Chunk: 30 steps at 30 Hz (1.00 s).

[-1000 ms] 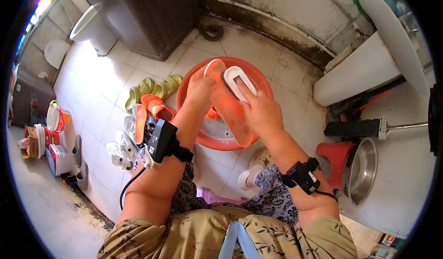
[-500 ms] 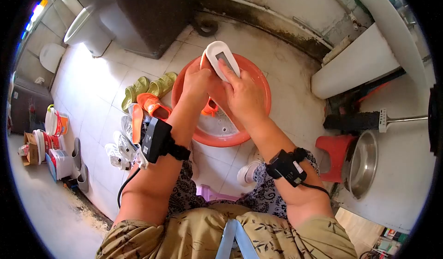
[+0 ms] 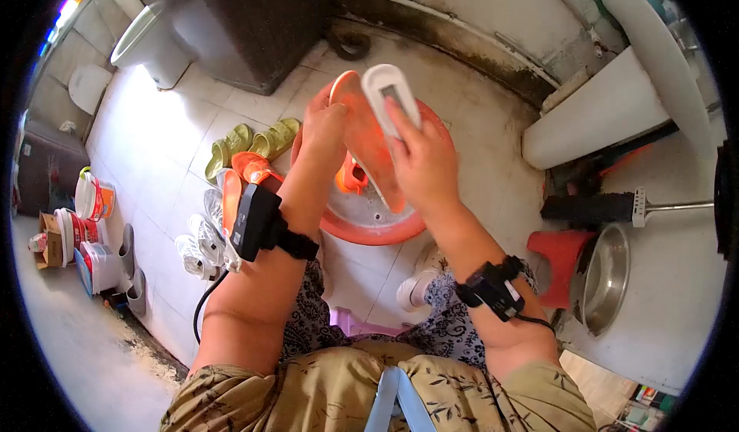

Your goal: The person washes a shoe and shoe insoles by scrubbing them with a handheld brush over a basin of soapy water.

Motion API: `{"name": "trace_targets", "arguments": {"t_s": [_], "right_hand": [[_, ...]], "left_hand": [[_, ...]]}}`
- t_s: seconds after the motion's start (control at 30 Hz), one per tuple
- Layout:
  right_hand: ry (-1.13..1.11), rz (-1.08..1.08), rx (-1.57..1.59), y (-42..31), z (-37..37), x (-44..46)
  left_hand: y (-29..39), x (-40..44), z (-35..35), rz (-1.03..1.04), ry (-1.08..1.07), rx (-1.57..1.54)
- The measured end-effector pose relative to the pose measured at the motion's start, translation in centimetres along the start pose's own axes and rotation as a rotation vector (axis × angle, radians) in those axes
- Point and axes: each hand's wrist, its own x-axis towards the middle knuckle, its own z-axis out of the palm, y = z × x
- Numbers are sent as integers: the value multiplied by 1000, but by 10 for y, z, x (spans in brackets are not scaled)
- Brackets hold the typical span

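My left hand (image 3: 323, 130) grips an orange insole (image 3: 363, 136) by its side, holding it tilted over the red basin (image 3: 358, 233). In my right hand (image 3: 428, 163) is a white scrub brush (image 3: 376, 83) with an opening in its handle. The brush is at the insole's upper right edge; its bristles are hidden, and I cannot tell whether it touches the insole. Beneath, an orange shoe (image 3: 351, 179) sits in the basin with some water.
Left of the basin stand green clogs (image 3: 271, 141), another orange shoe (image 3: 252, 167), another orange insole (image 3: 231, 195) and white shoes (image 3: 202, 240). A red stool (image 3: 553, 259) and a metal bowl (image 3: 608, 278) are at right. Several tubs (image 3: 94, 198) line the far left.
The brush and my right hand have shifted right, from over the insole to its edge. More of the insole's orange face shows now. My left hand still grips it.
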Motion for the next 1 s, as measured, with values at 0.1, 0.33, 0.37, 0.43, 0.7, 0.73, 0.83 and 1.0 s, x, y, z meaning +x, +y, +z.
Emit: {"name": "trace_targets", "arguments": {"t_s": [0.1,0.33,0.37,0.43,0.7,0.73,0.83,1.0], "right_hand": [[21,19,-47,2,-1,5],[-56,38,-172,22,-3,-10],[-58,39,-174,21,-5,-10],[-100,69,-188,21,-9,-9],[-122,104,-203,28,-14,-8],[12,85,-103,21,-13,-7],[-94,58,-89,3,-5,-6],[-77,28,-109,38,21,-7]], "left_hand": [[-7,-4,4,8,-51,-112],[-12,-3,-1,-154,185,-131],[-13,-3,-1,-156,185,-132],[-16,-3,0,-136,159,-162],[0,4,-21,35,161,-85],[1,2,-19,13,152,-69],[-8,7,-10,-20,129,-30],[-9,9,-20,84,-16,-227]]}}
